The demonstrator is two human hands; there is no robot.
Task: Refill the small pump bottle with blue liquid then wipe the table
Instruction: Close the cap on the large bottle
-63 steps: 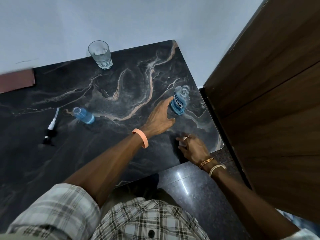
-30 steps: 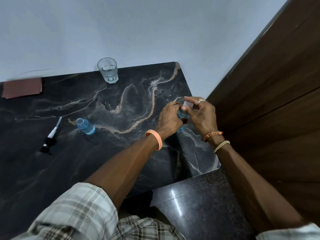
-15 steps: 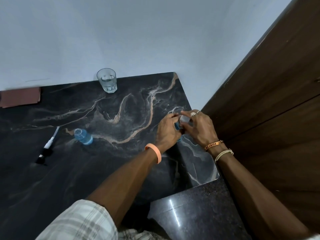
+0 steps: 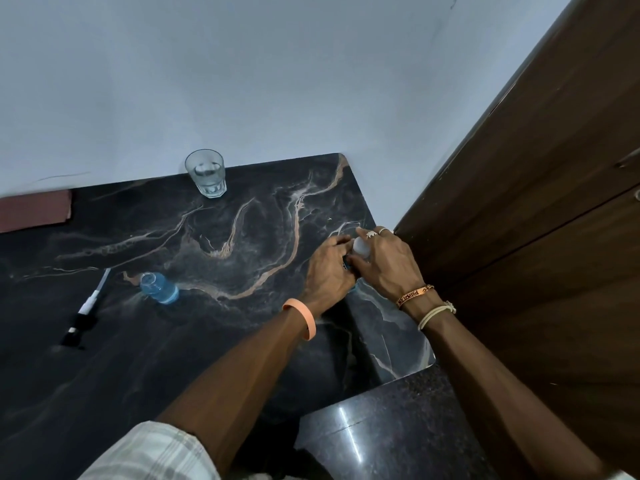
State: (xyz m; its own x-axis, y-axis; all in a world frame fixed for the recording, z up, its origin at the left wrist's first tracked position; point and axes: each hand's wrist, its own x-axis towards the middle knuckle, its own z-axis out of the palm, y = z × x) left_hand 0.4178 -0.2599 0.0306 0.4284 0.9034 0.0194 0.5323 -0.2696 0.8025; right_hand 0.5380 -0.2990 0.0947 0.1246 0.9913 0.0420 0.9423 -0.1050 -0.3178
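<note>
- Both hands have stayed together at the worktop's (image 4: 242, 341) right edge since half a second ago; two seconds back, the left hand (image 4: 327, 271) only reached for the large blue bottle (image 4: 353, 289) while the right hand (image 4: 384, 263) lay near the front edge.
- Left grip: fingers wrapped around the bottle's body, which is almost hidden (a sliver of blue shows below the palms).
- Right grip: fingertips pinching the pale, rounded cap (image 4: 361, 249) at the bottle's top.
- Small pump bottle (image 4: 158, 288): clear plastic, cylindrical, open-necked, blue liquid inside; it stands unmoved, well left of the hands.
- Pump head (image 4: 85, 311) with thin white tube lies flat, left of it.
- Faceted glass tumbler (image 4: 206, 173) stands at the wall.
- Worktop: glossy black marble, tan veins.
</note>
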